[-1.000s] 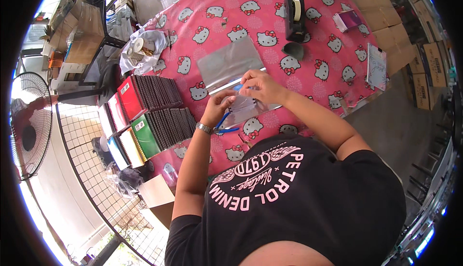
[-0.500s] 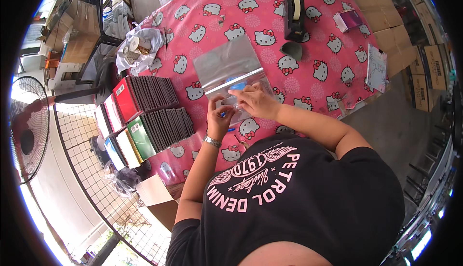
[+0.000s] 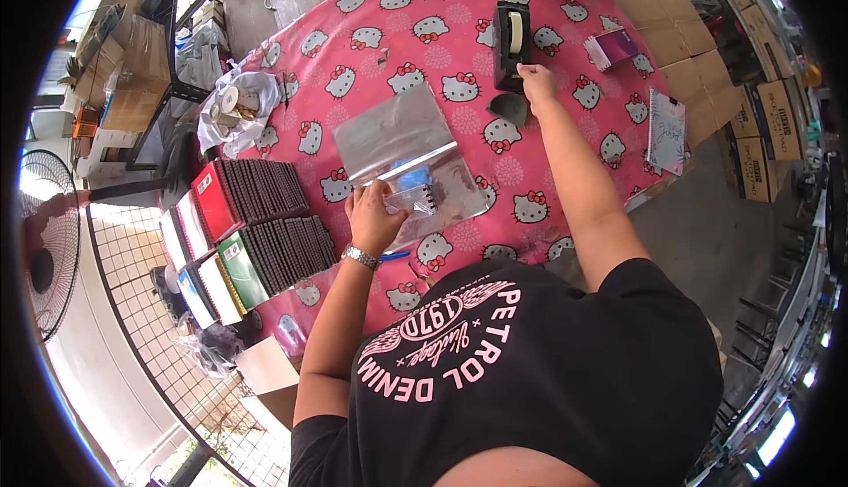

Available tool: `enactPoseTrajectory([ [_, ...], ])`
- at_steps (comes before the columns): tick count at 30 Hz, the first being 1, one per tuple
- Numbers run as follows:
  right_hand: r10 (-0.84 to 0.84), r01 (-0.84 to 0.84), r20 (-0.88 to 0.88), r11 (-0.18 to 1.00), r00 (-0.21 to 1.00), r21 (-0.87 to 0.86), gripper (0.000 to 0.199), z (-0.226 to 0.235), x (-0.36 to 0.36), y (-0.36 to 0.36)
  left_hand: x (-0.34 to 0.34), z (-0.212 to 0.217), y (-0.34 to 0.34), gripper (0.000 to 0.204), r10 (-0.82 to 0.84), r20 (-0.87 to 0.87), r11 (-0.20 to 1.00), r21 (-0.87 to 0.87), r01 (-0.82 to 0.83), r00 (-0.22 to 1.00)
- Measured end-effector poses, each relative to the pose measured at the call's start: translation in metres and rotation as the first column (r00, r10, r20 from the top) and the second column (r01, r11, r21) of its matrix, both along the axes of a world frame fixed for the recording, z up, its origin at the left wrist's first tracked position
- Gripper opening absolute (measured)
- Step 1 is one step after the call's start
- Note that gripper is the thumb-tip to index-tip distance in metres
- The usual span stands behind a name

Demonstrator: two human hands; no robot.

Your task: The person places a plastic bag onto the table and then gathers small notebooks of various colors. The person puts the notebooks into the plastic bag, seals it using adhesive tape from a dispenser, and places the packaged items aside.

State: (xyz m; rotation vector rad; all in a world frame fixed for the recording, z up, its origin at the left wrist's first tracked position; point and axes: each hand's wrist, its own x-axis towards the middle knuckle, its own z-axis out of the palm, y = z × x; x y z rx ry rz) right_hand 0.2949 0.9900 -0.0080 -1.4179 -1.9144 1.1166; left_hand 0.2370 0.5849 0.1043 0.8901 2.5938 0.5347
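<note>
A clear plastic bag [image 3: 402, 147] lies on the pink patterned tablecloth [image 3: 459, 36], with a small blue-and-dark item inside it. My left hand [image 3: 375, 215] presses down on the bag's near edge, fingers spread over the packed part. My right hand [image 3: 535, 80] reaches far across the table and touches the front of a black tape dispenser [image 3: 511, 38]. A dark triangular piece [image 3: 510, 110] lies just below that hand.
Rows of dark packets in red and green boxes [image 3: 256, 231] stand at the table's left edge. A white bag with tape rolls [image 3: 231, 107] sits behind them. A spiral notebook [image 3: 666, 130] and a purple packet [image 3: 617, 47] lie right. Cardboard boxes [image 3: 707, 54] line the floor; a fan [image 3: 49, 239] stands left.
My right hand left the bag and reached out to the tape dispenser. The bag now lies flat on the table under my left hand instead of being held in both hands.
</note>
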Motion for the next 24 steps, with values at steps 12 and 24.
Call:
enactPoseTrajectory([
  [12,-0.314,-0.534,-0.581,0.228,0.751,-0.814,0.006,-0.038,0.015,-0.036,-0.025,-0.027,-0.017,0.042,-0.105,0.173,0.969,0.240,0.061,0.979],
  [24,0.814,-0.885,0.386,-0.305,-0.434,-0.352,0.061,0.072,-0.103,-0.222,-0.026,-0.023,-0.025,0.046,-0.110,0.200,0.973,0.220,0.065,0.973],
])
